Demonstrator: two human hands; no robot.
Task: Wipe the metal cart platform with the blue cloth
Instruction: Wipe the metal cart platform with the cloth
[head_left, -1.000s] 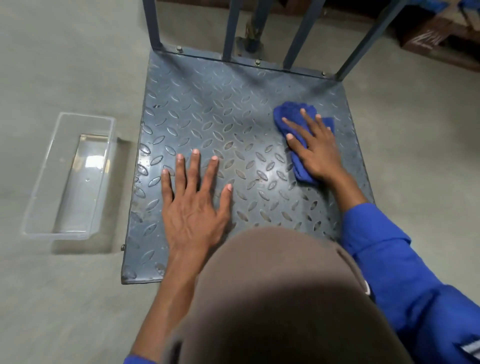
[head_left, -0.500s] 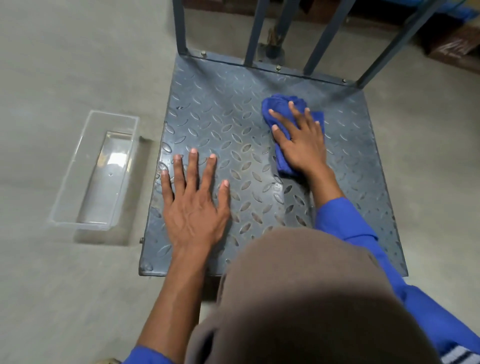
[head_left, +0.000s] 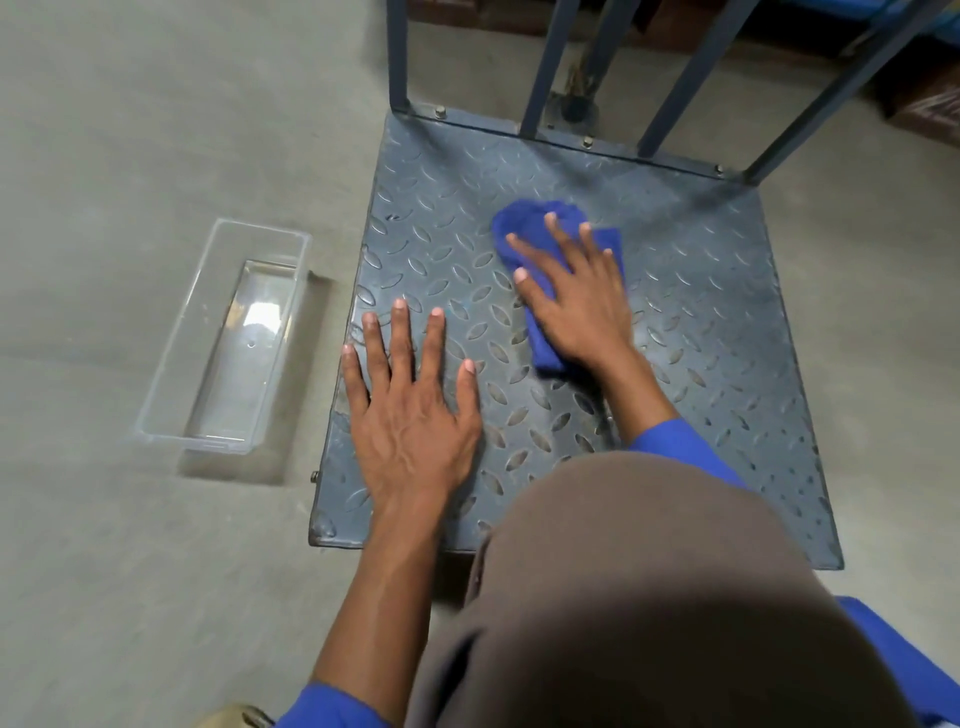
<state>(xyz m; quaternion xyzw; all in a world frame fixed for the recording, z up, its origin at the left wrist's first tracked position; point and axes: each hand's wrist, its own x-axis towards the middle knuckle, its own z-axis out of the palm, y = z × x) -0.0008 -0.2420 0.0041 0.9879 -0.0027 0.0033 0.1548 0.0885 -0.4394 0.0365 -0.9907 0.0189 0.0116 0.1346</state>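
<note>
The metal cart platform (head_left: 701, 291) is a dark grey tread plate lying low on the floor. A crumpled blue cloth (head_left: 524, 228) rests on its middle. My right hand (head_left: 576, 301) presses flat on the cloth with fingers spread, covering most of it. My left hand (head_left: 410, 415) lies flat on the platform's near left part, fingers apart, holding nothing. My knee in brown fabric hides the platform's near middle.
A clear plastic tub (head_left: 228, 338) stands on the concrete floor left of the platform. Blue upright bars (head_left: 545, 62) of the cart's handle rise from the platform's far edge. Dark boxes (head_left: 924, 104) sit at the far right.
My right hand has slid the blue cloth leftward, from the platform's right side toward its middle. My left hand has stayed planted in the same spot.
</note>
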